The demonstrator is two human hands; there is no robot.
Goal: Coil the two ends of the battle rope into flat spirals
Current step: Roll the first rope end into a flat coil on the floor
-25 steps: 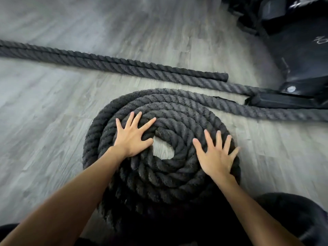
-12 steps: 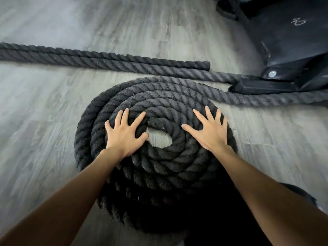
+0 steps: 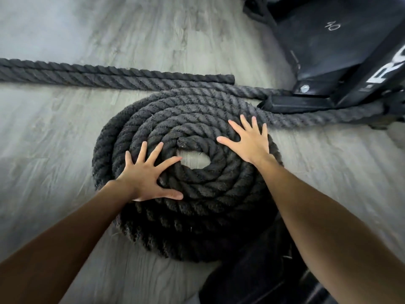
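Dark grey twisted rope (image 3: 197,194), pale grey wood-grain floor (image 3: 65,132).

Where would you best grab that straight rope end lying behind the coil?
Just behind the blunt tip of the free rope end, from above and the far side. It lies flat on the floor, and the neighbouring rope run hugs its near side, so only the far side seems to leave room to curl under.
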